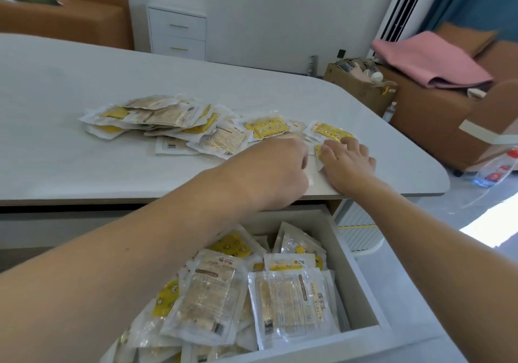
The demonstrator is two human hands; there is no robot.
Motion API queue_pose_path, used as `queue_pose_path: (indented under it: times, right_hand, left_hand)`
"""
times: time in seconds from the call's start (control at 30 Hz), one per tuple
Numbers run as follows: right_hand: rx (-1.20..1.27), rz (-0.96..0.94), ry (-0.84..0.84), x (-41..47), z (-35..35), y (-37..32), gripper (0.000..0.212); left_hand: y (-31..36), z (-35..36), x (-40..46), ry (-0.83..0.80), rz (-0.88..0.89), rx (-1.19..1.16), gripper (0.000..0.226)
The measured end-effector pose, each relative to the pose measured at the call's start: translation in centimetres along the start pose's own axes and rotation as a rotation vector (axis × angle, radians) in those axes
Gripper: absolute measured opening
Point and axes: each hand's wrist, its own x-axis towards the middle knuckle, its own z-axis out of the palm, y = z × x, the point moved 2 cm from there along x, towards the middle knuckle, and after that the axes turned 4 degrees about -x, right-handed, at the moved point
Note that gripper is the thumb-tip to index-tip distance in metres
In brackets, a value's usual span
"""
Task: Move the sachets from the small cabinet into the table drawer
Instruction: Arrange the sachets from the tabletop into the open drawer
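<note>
Yellow sachets (pixel 179 121) on table (pixel 56 138), hands (pixel 316 163) together, seemingly pinching one half-hidden sachet (pixel 318 152).

Two bare hands (pixel 322 163) meet at frame centre among dozens of clear-and-yellow plastic sachets, too overlapped to count: one spread (pixel 179 124) on the one white table (pixel 84 82), another heap (pixel 252 292) filling the one open white drawer (pixel 364 292) below.

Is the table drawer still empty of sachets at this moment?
No, the open table drawer already holds many sachets, piled up inside it.
</note>
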Motion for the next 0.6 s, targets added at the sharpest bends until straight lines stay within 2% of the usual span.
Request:
queue_pose_path:
  times: [0.07, 0.3, 0.4, 0.47, 0.6]
  right_hand:
    - [0.017, 0.003, 0.023, 0.5, 0.0, 0.0, 0.049]
    - [-0.041, -0.096, -0.036, 3.4, 0.8, 0.8, 0.065]
    - [-0.098, -0.07, 0.029, 3.8, 0.6, 0.9, 0.059]
    - [-0.118, -0.049, 0.055, 3.9, 0.6, 0.9, 0.049]
    - [0.019, -0.048, 0.102, 4.1, 0.5, 0.8, 0.038]
  left_hand:
    - [-0.6, 0.0, 2.3, 0.092, 0.0, 0.035, 0.039]
    - [-6.6, 2.5, 10.9, 0.108, -0.183, 0.39, 0.07]
    - [-7.9, 3.5, 12.2, 0.1, -0.224, 0.407, 0.067]
    - [-7.7, 3.6, 12.4, 0.155, -0.181, 0.479, 0.059]
    - [-7.5, 3.7, 12.1, 0.208, -0.122, 0.448, 0.043]
